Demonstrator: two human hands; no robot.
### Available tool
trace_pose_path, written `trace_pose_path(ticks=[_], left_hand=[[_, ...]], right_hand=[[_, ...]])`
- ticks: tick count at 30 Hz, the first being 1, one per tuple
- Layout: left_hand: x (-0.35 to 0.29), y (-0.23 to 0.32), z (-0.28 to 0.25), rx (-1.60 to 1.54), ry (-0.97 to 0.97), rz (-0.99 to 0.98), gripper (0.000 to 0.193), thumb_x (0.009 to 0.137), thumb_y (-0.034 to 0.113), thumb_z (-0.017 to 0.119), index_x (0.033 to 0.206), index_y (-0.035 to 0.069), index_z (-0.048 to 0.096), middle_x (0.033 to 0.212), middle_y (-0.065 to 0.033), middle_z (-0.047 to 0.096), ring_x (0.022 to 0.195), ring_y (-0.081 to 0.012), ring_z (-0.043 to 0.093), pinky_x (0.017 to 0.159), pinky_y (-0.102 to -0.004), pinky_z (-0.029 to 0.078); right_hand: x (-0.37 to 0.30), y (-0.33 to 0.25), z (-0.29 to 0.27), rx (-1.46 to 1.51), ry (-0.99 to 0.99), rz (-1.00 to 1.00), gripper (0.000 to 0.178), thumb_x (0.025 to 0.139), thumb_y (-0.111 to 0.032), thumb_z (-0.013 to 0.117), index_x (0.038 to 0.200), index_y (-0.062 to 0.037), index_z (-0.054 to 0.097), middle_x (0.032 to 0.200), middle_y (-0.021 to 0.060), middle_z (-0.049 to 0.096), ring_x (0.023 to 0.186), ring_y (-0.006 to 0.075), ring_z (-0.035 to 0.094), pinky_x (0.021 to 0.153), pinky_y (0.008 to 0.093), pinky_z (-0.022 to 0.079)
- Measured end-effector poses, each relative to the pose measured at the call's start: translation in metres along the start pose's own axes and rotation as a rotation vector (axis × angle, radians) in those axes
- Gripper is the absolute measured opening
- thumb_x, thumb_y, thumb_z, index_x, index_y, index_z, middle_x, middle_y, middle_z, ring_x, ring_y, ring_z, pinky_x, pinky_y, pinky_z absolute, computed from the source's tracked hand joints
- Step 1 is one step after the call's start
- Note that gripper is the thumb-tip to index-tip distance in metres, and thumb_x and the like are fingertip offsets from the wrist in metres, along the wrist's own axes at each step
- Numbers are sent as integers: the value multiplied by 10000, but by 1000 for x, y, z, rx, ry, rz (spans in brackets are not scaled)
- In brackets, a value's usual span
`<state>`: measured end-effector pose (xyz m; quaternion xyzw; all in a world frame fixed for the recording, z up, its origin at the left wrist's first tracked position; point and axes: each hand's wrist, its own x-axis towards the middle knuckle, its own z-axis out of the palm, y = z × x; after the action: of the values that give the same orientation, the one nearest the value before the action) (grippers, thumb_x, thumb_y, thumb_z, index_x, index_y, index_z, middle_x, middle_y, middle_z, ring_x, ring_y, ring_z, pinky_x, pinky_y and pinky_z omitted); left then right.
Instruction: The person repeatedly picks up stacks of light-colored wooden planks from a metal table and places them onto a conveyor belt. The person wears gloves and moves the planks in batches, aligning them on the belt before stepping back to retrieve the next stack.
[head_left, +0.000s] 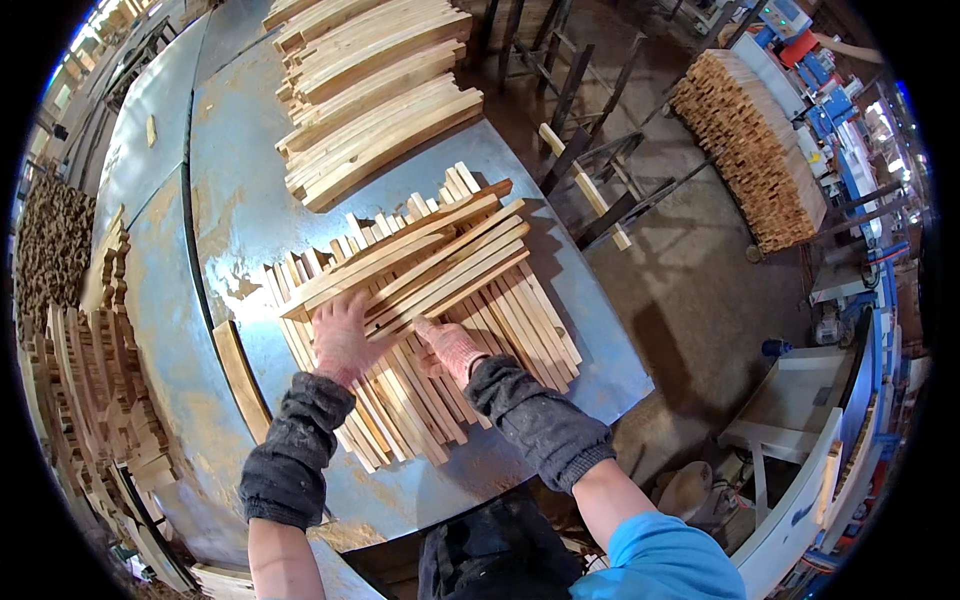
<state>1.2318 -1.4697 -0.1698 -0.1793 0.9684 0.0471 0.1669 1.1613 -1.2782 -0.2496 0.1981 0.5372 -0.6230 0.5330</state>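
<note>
A layer of narrow wooden strips [510, 318] lies side by side on the metal table. Across it, at a slant, rest several longer wooden strips [450, 272]. My left hand [342, 335], in a pinkish work glove, lies at the near left end of these crosswise strips, fingers spread and thumb out to the right. On their near edge is my right hand [452, 348], also gloved, its thumb side against the lowest crosswise strip and its other fingers curled and partly hidden. It appears to grip that strip. Dark sleeves cover both forearms.
Stacked curved wooden boards [375, 85] occupy the far part of the metal table [240, 130]. A lone board [240, 375] lies at left. More piled wood [95, 370] stands beyond the left edge. At right are a metal rack [600, 170], a large wood stack [750, 150] and machinery [800, 400].
</note>
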Motion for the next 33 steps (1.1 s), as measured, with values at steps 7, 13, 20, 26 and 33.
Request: trace_pose_path(ticks=[7, 13, 20, 26, 33], left_hand=[[90, -16, -6, -170, 119, -33, 789, 1071, 599, 555, 1610, 29, 464, 1485, -310, 613, 1420, -475, 557, 1258, -611, 311], [81, -23, 4, -278, 239, -10, 602, 956, 522, 683, 1288, 20, 660, 1346, -204, 634, 1320, -389, 575, 1139, -560, 426], [-87, 11, 70, -1050, 553, -39, 679, 1000, 335, 673, 1574, 9, 516, 1554, -253, 585, 1438, -438, 547, 1237, -506, 422], [-349, -35, 165, -1826, 593, -879, 432, 1075, 262, 667, 1448, 45, 687, 1337, -101, 755, 1200, -175, 698, 1053, -326, 551], [-639, -123, 328, -1275, 1167, -1763, 672, 981, 287, 803, 1514, -41, 559, 1403, -227, 678, 1252, -307, 661, 1082, -399, 531]], right_hand=[[22, 1, 23, 51, -11, -119, 435, 1041, -469, 756, 892, -67, 680, 738, 69, 678, 555, 196, 634, 468, 339, 479], [34, -2, 19, -112, -254, -165, 237, 1078, -266, 591, 935, -114, 702, 902, 28, 692, 823, 158, 626, 762, 351, 498], [-61, 63, -6, -624, -382, -330, 232, 1105, -268, 602, 1175, -60, 676, 999, 58, 714, 836, 176, 667, 716, 327, 541], [-111, 157, 81, -15, -672, 602, 201, 1059, -256, 691, 1083, -117, 548, 898, -36, 378, 793, 113, 390, 652, 256, 372], [-135, 299, 234, -717, -703, 481, 499, 1101, -282, 655, 1466, 40, 545, 1110, 156, 713, 945, 266, 736, 810, 387, 633]])
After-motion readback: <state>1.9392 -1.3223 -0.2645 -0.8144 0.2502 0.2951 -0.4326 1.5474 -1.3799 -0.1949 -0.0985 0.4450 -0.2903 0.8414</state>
